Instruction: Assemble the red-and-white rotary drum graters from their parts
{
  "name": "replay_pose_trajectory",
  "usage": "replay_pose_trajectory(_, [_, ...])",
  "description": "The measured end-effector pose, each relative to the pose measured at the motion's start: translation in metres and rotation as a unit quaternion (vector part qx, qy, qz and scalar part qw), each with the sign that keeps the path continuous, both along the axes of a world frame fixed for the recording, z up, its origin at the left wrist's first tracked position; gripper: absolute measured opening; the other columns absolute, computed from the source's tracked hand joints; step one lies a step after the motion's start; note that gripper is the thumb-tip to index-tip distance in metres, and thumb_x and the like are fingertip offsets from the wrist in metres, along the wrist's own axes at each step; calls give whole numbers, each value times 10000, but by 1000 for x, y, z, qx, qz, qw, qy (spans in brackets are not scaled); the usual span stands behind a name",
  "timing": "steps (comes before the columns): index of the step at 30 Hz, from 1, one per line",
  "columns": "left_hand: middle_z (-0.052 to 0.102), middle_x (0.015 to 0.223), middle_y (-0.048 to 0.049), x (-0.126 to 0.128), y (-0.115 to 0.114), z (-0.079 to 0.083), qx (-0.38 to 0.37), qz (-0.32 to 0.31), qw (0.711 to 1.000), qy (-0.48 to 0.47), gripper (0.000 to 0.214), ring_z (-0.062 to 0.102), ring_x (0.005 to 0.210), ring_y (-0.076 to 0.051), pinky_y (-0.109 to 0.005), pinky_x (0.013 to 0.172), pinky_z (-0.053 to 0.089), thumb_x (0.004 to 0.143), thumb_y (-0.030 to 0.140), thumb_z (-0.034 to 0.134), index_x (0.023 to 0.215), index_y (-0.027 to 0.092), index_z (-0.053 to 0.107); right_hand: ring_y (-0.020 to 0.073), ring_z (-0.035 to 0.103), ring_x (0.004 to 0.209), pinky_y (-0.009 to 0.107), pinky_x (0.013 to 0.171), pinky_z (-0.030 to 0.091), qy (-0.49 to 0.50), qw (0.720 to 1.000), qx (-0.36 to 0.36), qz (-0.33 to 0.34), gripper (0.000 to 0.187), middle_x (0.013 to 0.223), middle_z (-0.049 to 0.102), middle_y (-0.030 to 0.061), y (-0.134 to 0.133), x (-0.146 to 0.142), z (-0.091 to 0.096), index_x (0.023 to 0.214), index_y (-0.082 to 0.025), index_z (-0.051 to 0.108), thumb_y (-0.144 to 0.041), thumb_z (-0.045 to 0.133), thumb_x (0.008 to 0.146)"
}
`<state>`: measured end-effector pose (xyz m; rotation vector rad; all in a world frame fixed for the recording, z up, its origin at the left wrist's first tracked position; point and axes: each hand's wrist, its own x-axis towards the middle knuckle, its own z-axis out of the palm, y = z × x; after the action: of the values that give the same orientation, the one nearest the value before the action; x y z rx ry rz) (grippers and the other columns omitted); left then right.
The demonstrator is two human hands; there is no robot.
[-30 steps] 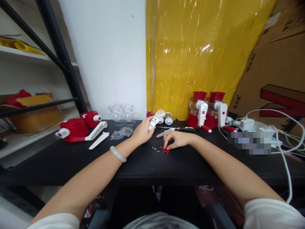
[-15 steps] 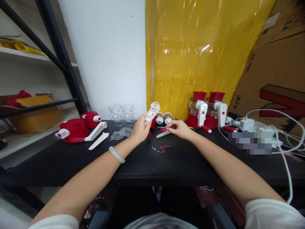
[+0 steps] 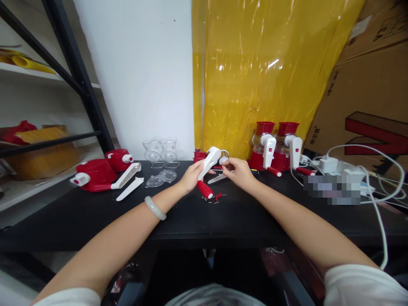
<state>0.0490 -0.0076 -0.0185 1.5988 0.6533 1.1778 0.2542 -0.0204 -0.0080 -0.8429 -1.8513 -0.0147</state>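
The left hand (image 3: 191,177) grips a white plastic crank arm (image 3: 210,161) above the black tabletop (image 3: 181,221), its smooth face showing and its rounded end tilted up and away from the person. From the crank arm's lower end hangs a red ribbed handle (image 3: 204,189) with a white tip, pointing down toward the person. The right hand (image 3: 239,173) is just beside the crank arm, thumb and fingertips pinched together on a small red plastic piece (image 3: 222,167) that they mostly hide.

Near the handle's tip, a red plastic cluster (image 3: 218,196) lies on the tabletop among thin silvery screws (image 3: 210,202). A long white tapered strip (image 3: 217,178) lies below the right hand's fingers, and a black-and-yellow screwdriver handle (image 3: 255,171) shows behind that hand.

To the right stand two red-and-clear grinders (image 3: 265,148) with white cranks. To the left are two red plastic housings (image 3: 98,175), a second white tapered strip (image 3: 130,189), and clear plastic discs (image 3: 161,178) in front of clear plastic cups (image 3: 159,146).
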Motion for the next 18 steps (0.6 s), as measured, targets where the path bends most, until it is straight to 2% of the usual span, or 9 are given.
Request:
replay_pose_trajectory(5, [732,823,-114,2,-5,2,-30,-23,999,18,644,460,388,-75,-225,430,309,792,578,594,1203,83,557,143,579,623,258,609,459,-62,997,52,-21,83,685,630,31,1,4,3,757,-190,627,-170,553,789])
replay_pose_trajectory(12, [731,821,-111,3,-7,1,-52,-45,997,30,539,516,432,-85,-222,453,338,796,553,620,1085,98,606,146,560,659,257,628,431,-125,989,74,-33,82,722,602,31,0,6,0,786,-197,605,-173,535,821])
replay_pose_trajectory(18, [729,889,-130,6,-10,-2,-99,-74,991,44,510,573,446,-109,-233,462,406,808,539,613,1080,109,587,146,552,667,253,627,422,-146,983,111,-30,85,728,588,35,-2,6,1,788,-196,585,-169,526,844])
